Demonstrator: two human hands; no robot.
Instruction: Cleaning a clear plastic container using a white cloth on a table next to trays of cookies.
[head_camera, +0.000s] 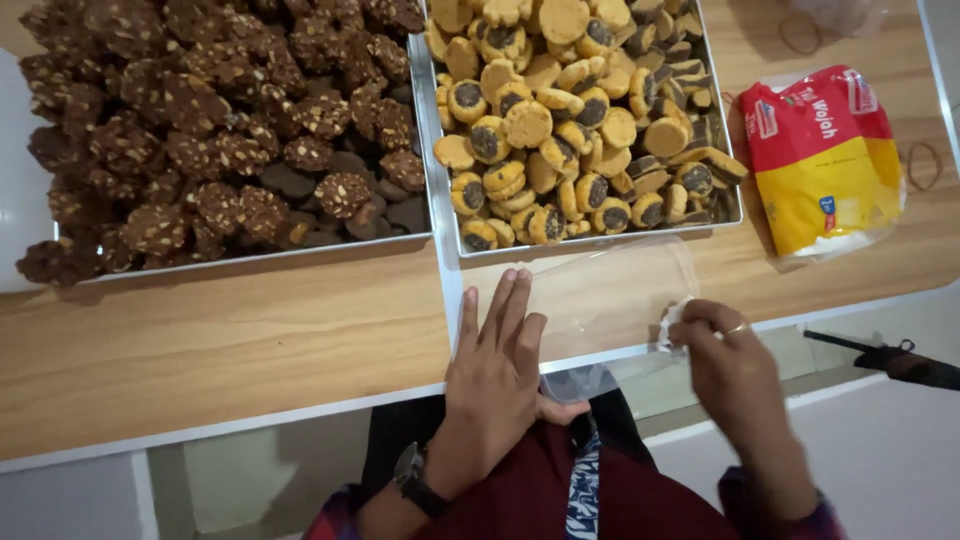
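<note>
Pinched between your right hand's (735, 360) fingertips is a small white wad of tissue (672, 318), pressed against the clear plastic container (600, 295) lying on the wooden table (250, 340) edge. Your left hand (495, 350) rests flat and open, steadying its near side. Push too hard and the light container could skid into the tray of yellow chocolate-filled cookies (575, 120), or tip off the edge into your lap.
</note>
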